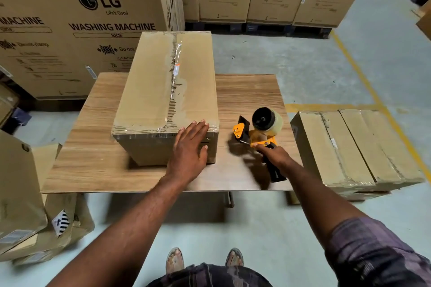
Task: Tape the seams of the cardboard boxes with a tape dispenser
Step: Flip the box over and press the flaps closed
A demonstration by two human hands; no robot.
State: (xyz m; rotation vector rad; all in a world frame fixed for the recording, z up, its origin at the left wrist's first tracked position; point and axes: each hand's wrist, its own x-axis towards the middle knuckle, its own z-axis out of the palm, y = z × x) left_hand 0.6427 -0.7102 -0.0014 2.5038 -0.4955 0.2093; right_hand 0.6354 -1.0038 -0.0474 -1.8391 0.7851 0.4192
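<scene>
Left hand [190, 149] is pressing flat, fingers spread wide, on the box [163, 91] at frame center. Right hand [274, 154] is gripping the tape dispenser [258, 133] handle, fingers wrapped around it, over the tabletop [93, 165] at center right.

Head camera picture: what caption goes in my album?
Left hand flat on the cardboard box, right hand gripping the tape dispenser beside it.

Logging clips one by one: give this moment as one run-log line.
left hand: flat on brown cardboard box, near edge | right hand: grips yellow-and-black tape dispenser beside it | support: wooden table | top seam: taped
</scene>
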